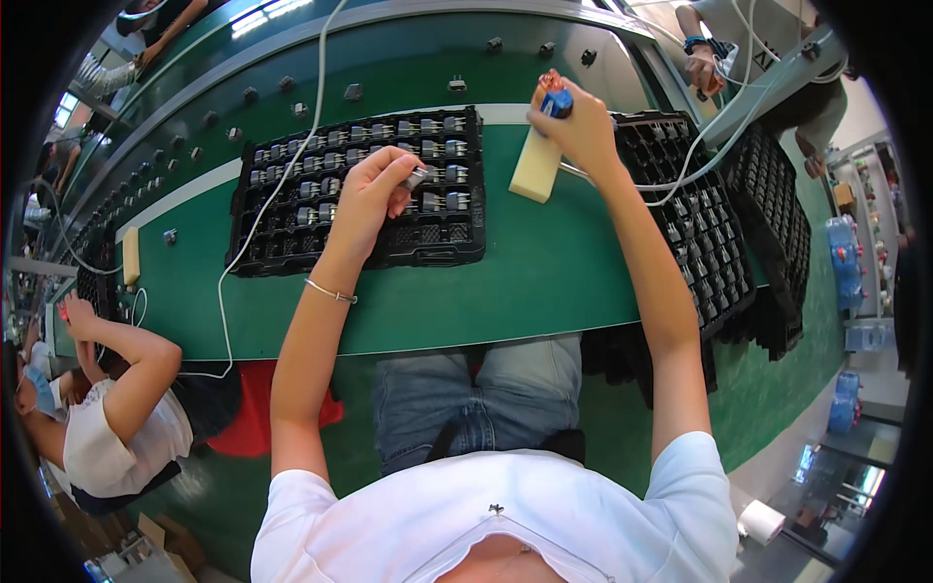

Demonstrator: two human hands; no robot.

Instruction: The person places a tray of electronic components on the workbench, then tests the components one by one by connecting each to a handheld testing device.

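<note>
My left hand (374, 194) is closed over the black tray (428, 256), pinching a small grey metal part (416, 179) between thumb and fingers. Rows of similar grey metal parts fill most of the tray's pockets; the nearest row shows bare pockets at its right. My right hand (583, 126) is raised to the right of the tray, closed around a small blue tool (557, 103) with an orange-red end. Its exact kind is unclear. Beneath that hand a pale yellow block (535, 170) lies on the green table (466, 309).
More black trays (692, 238) overlap on the right, holding parts. A white cable (290, 170) crosses the left tray. Several loose parts (353, 91) sit along the conveyor beyond. A co-worker (126, 408) sits at left; another person's hand (705, 70) shows at far right.
</note>
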